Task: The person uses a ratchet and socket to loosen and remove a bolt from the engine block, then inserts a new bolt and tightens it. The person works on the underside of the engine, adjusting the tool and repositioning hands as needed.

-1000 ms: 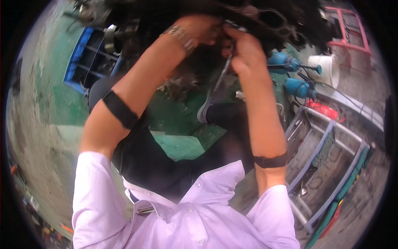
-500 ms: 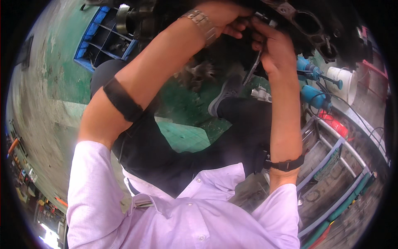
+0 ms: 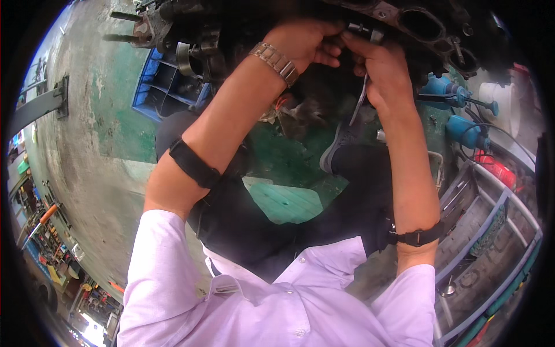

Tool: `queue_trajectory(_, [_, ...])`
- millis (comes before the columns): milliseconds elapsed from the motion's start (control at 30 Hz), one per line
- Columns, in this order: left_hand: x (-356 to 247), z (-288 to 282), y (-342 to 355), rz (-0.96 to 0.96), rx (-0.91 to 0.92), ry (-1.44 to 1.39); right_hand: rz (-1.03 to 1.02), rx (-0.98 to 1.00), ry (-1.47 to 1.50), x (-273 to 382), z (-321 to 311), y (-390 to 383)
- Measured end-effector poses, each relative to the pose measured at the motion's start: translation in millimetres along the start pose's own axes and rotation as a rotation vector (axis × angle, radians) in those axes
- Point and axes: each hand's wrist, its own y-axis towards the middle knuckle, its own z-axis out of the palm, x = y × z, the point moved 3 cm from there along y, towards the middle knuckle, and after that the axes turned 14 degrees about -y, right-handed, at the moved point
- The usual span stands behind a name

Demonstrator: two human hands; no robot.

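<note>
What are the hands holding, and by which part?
The right hand grips a ratchet wrench near its head; whether the left hand holds anything cannot be told.

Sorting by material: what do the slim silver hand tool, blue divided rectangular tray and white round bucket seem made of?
Slim silver hand tool: metal, probably polished steel, from its grey shine.
Blue divided rectangular tray: likely plastic, from its solid colour; painted metal possible, finish unclear.
White round bucket: probably matte plastic, from its smooth, pale side.
</note>
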Motion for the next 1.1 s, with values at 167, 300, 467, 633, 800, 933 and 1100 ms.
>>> queue_trajectory(167, [-5.8, 5.0, -13.9, -0.037, -0.071, 0.061, 0.077, -0.095, 0.032, -6.0, 2.1, -2.4])
queue_trajectory(300, [-6.4, 9.6, -17.9, -0.035, -0.094, 0.087, 0.150, -0.125, -0.006, -11.9, 0.2, 0.3])
queue_trajectory(467, [-7.5, 7.1, -18.0, -0.025, -0.114, 0.138, 0.118, -0.091, 0.033, -11.0, 0.8, -2.1])
queue_trajectory(633, [-8.4, 4.7, -18.8, 0.013, -0.131, 0.170, 0.103, -0.049, 0.131, -10.0, 2.8, -3.0])
queue_trajectory(800, [-9.3, 5.3, -16.3, 0.037, -0.049, 0.108, 0.138, -0.018, 0.196, -12.3, 1.8, -2.2])
queue_trajectory(933, [-8.2, 3.3, -14.8, 0.028, -0.051, 0.050, 0.130, -0.025, 0.205, -12.2, 2.2, -4.1])
queue_trajectory(1100, [-11.4, 4.9, -13.3, 0.086, -0.044, 0.324, 0.133, -0.040, 0.182, -11.8, 1.9, -3.3])
